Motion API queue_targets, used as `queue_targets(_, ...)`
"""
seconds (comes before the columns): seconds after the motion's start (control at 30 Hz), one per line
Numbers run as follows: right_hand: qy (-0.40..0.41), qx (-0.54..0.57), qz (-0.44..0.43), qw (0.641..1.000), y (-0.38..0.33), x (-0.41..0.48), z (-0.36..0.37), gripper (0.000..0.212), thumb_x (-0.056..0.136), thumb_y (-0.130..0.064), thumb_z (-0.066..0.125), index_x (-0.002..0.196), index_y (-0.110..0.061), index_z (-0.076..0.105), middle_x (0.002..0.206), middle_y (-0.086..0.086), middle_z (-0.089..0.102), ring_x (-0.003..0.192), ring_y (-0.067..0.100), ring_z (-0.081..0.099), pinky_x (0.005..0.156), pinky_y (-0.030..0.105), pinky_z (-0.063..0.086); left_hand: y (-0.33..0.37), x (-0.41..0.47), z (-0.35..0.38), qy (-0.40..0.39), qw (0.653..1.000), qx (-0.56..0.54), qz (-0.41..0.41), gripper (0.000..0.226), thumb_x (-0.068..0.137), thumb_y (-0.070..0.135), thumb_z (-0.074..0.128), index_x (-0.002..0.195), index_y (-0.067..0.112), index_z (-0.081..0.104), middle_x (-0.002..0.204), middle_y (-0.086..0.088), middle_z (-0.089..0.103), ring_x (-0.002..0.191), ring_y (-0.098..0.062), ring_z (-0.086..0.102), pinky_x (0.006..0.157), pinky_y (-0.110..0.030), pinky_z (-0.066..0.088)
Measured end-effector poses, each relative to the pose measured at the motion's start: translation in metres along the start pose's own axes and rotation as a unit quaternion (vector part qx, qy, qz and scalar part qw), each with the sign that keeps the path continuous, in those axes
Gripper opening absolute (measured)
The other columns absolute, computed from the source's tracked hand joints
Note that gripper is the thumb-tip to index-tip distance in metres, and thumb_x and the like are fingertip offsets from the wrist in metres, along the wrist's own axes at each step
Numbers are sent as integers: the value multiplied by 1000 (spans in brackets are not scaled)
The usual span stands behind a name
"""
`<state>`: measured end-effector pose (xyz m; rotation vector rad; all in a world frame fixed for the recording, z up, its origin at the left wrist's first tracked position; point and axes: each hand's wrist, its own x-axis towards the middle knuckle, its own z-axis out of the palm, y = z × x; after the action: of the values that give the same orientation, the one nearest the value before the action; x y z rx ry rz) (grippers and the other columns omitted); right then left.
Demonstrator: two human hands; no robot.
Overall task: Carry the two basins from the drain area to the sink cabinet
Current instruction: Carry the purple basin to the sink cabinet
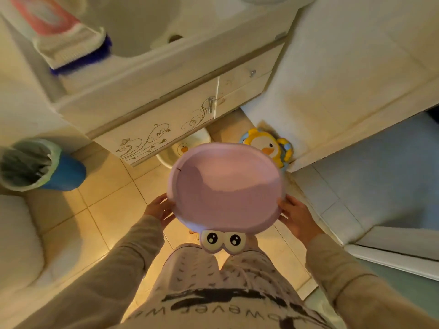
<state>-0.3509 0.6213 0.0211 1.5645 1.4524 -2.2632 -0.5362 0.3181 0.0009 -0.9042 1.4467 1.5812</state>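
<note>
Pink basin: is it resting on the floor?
No, both hands, left hand and right hand, hold the pink basin above the tiles.

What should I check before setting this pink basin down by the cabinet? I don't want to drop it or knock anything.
1. Left hand on the pink basin rim: ok.
2. Right hand on the opposite rim: ok.
3. Basin empty: ok.
4. Floor under the sink cabinet free: not ok, white duck basin already there.
5. Duck toy clear of the path: cannot tell.
6. Cabinet doors closed: ok.
</note>
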Motion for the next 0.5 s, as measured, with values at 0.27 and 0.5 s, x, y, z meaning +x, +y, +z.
queue_targets(0.27,-128,-107,41,985,-67,99,18,24,92,-9,53,113,-18,62,108,2,66,95,18,61,71,32,51,-19,-10,24,97,986,-135,12,44,85,-3,52,127,8,53,76,-6,68,75,-24,62,65,-35,51)
queue_targets(0.5,-175,-198,81,961,-111,169,21,19,91,-9,54,96,-22,67,92,-6,72,95,18,60,71,33,50,-41,-13,70,143,964,-225,6,43,87,0,50,130,7,50,92,-12,65,91,-33,61,81,-44,49)
